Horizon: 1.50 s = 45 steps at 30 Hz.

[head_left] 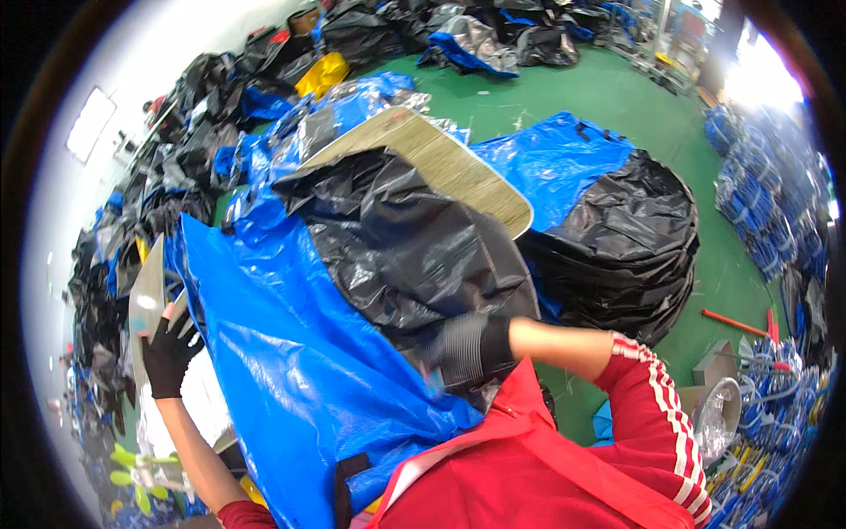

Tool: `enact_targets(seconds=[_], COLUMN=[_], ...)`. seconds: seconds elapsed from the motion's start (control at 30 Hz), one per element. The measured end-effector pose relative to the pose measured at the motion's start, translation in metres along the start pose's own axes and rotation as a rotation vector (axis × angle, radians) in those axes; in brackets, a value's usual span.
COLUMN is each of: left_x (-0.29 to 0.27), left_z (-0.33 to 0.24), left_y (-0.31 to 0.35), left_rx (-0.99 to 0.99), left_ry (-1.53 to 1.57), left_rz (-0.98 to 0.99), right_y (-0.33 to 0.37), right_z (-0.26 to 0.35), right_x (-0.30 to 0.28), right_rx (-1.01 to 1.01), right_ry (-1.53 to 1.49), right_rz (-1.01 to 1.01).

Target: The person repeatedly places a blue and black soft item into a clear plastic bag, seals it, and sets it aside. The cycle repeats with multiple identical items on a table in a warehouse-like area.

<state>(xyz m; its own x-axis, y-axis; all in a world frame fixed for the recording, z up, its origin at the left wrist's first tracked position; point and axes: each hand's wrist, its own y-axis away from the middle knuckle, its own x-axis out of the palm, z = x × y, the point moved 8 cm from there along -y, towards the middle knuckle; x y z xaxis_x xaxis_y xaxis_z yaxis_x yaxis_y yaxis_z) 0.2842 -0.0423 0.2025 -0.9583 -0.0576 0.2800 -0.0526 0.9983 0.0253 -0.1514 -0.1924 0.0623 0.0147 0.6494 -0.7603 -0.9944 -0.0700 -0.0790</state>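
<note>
A large sheet of blue and black tarpaulin (273, 326) lies spread in front of me, creased and shiny, over a board-like table (449, 163) with a wood-grain top. My left hand (168, 354), in a black glove with some bare fingertips, is at the sheet's left edge with its fingers apart. My right hand (467, 353), in a black and grey glove, lies over the black part close to my body. Motion smears it, and its fingers do not show clearly. A short black strap (352, 476) is on the blue part near my waist.
To the right, a round stack of folded blue and black tarpaulins (617, 220) stands on the green floor (441, 88). Heaps of similar sheets (203, 106) line the left and back. Blue bundles (749, 194) and a red-handled tool (736, 323) are at the right. A green-bladed fan (141, 476) stands lower left.
</note>
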Motion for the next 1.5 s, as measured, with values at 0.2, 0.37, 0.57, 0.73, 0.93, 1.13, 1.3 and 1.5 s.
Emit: enact_targets(seconds=[0.2, 0.37, 0.57, 0.73, 0.93, 1.13, 1.3, 1.5], left_x=[-0.076, -0.130, -0.166, -0.178, -0.216, -0.063, 0.161, 0.187], left_z=[0.061, 0.160, 0.173, 0.216, 0.215, 0.133, 0.216, 0.256], left_y=[0.109, 0.147, 0.175, 0.156, 0.135, -0.013, -0.201, -0.217], left_rx=[-0.435, -0.488, -0.402, -0.558, -0.594, -0.104, 0.346, 0.274], left_ry=[-0.498, -0.297, -1.345, -1.324, -1.381, -1.706, -1.582, -1.731], left_rz=[-0.445, -0.915, -1.185, -0.990, -1.019, -1.068, -0.121, -0.031], right_y=[-0.034, -0.045, 0.021, 0.128, 0.163, 0.090, -0.076, -0.092], right_z=[-0.147, -0.215, -0.211, -0.282, -0.340, -0.273, -0.256, -0.186], right_x=[-0.199, -0.143, -0.222, -0.247, -0.226, -0.309, -0.290, -0.399], right_rx=[0.836, 0.990, 0.808, 1.192, 1.049, 1.052, 0.965, 0.327], right_ry=[0.440, 0.488, 0.831, 0.612, 0.557, 0.126, 0.696, 0.816], right_rz=[-0.830, -0.690, -0.628, -0.597, -0.533, -0.244, -0.186, -1.118])
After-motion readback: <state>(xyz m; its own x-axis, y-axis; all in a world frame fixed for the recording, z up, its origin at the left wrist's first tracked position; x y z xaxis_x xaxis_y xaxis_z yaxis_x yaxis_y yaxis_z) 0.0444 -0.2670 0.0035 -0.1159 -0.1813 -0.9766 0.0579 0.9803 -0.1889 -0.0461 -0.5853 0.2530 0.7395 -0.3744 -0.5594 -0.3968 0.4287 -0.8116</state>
